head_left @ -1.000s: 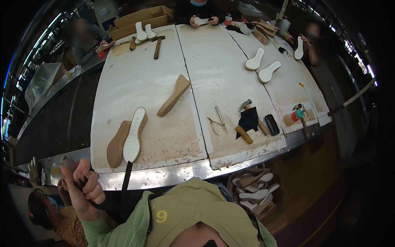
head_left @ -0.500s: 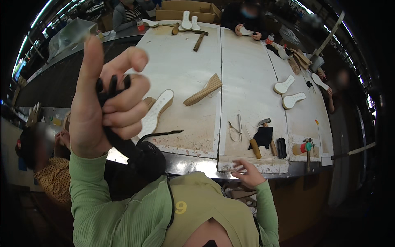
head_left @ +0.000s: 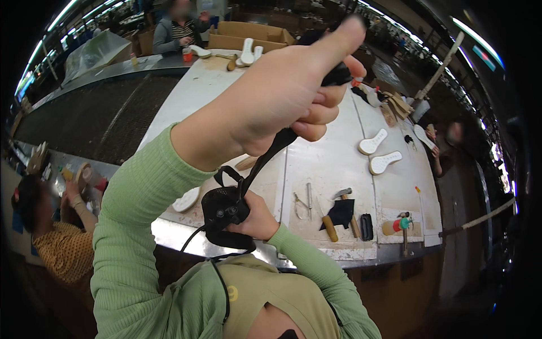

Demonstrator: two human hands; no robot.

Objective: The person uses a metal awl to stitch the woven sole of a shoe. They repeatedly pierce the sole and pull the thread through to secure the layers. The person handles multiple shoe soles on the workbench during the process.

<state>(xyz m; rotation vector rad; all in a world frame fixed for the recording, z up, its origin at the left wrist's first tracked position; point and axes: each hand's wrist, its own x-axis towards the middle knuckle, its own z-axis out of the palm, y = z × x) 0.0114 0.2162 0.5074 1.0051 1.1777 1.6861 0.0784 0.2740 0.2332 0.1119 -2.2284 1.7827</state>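
Note:
My left hand (head_left: 282, 90) is raised high over the table, its fingers curled round a black strap (head_left: 269, 157) and its thumb stuck out. The strap runs down to a black mesh piece (head_left: 221, 208) with small round fittings, a loop and a thin cord hanging from it; its exact kind I cannot make out. Behind that piece, close to my body, my right hand (head_left: 259, 219) holds it, with most of its fingers hidden. A wedge sole (head_left: 247, 163) shows partly beneath my left forearm, and a white sole (head_left: 187, 200) lies farther left.
On the white table (head_left: 316, 175) lie pliers (head_left: 301, 207), a wooden-handled awl (head_left: 329, 227), a hammer (head_left: 354, 225), a black cloth (head_left: 340, 214) and a glue bottle (head_left: 394, 226). Two white soles (head_left: 373, 142) rest farther right. Co-workers sit at left (head_left: 62, 248) and far left (head_left: 178, 34).
My left hand has swung right across the table, drawing the strap with it. My right hand has come from the table's edge to the black mesh piece and taken hold of it.

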